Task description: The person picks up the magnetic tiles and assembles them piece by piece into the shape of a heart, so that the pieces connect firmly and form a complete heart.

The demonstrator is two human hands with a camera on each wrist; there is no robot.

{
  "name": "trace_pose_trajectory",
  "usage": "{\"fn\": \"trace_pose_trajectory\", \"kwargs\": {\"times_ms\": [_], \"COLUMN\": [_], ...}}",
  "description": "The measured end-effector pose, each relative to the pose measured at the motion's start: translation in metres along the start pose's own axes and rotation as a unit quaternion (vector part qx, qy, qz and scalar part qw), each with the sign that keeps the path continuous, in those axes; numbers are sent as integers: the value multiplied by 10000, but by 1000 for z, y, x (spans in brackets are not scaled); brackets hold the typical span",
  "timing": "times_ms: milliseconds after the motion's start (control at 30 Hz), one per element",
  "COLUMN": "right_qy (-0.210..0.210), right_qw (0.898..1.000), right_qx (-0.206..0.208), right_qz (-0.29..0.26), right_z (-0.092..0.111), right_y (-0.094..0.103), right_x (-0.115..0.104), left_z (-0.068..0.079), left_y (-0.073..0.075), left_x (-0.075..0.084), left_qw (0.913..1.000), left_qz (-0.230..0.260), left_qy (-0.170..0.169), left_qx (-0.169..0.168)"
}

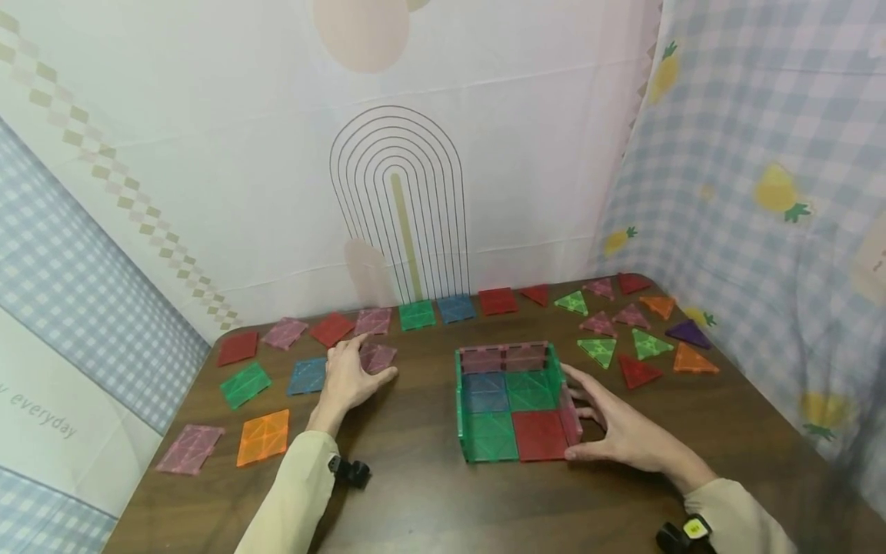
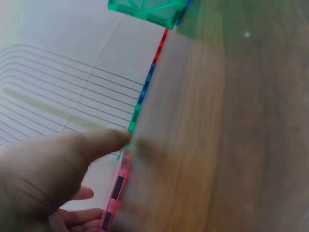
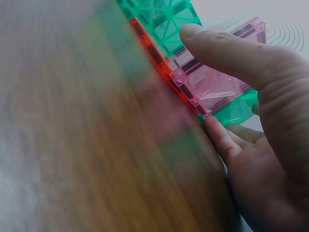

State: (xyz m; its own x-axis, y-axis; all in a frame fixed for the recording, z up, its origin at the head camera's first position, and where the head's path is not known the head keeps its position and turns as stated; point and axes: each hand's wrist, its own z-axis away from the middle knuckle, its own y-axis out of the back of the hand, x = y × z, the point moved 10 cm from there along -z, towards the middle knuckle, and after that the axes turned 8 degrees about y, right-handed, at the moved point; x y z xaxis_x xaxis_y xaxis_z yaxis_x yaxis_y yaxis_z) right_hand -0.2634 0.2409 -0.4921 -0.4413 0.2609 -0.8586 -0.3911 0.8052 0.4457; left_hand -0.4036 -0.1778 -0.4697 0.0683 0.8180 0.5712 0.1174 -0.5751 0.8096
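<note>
An open-fronted box of translucent magnetic tiles (image 1: 484,435) stands on the table, with blue, green and red squares as its floor. Its back wall is pink (image 1: 524,357), its left wall green (image 1: 460,400). On the right side, a green tile stands behind a pink one (image 3: 217,89). My right hand (image 1: 616,431) is beside that pink wall, fingers along its outer side and thumb near its front corner, not curled round it. To the left, my left hand (image 1: 348,377) reaches over a flat pink square tile (image 1: 378,357), its thumb stretched out and fingers at the far side.
Loose square tiles lie left and along the back, among them an orange one (image 1: 263,437), a green one (image 1: 245,385) and a red one (image 1: 497,301). Several triangles, such as a purple one (image 1: 688,334), lie at the back right. Patterned cloth (image 1: 540,154) hangs behind the table.
</note>
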Motion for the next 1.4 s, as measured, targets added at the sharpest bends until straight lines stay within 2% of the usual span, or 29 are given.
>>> {"fn": "trace_pose_trajectory", "kwargs": {"times_ms": [133,333,533,800,1000,1133,1300,1400], "right_qy": [52,45,-38,-52,-32,29,96,135], "right_qw": [10000,10000,10000,10000,10000,10000,9999,9997], "right_qx": [1,1,-4,-24,-11,-34,-66,-101], "right_qz": [-57,-15,-14,-34,-3,-20,-87,-179], "right_z": [-1,-1,0,-1,0,1,0,-1], "right_y": [0,0,-1,-2,-1,-1,-1,-1], "right_x": [-1,-1,0,-2,-1,-1,-1,-1], "left_z": [-1,0,5,5,6,11,29,46], "left_y": [1,4,2,-1,-1,11,38,48], "left_x": [-1,4,4,-2,1,23,77,109], "left_qw": [10000,9976,9933,9738,9622,9489,9271,9143], "left_qz": [14,617,1096,2200,2614,3016,3467,3612], "left_qy": [-76,-304,-287,-303,-275,-566,-1187,-1579], "left_qx": [-26,-70,-242,-497,-717,-737,-787,-926]}}
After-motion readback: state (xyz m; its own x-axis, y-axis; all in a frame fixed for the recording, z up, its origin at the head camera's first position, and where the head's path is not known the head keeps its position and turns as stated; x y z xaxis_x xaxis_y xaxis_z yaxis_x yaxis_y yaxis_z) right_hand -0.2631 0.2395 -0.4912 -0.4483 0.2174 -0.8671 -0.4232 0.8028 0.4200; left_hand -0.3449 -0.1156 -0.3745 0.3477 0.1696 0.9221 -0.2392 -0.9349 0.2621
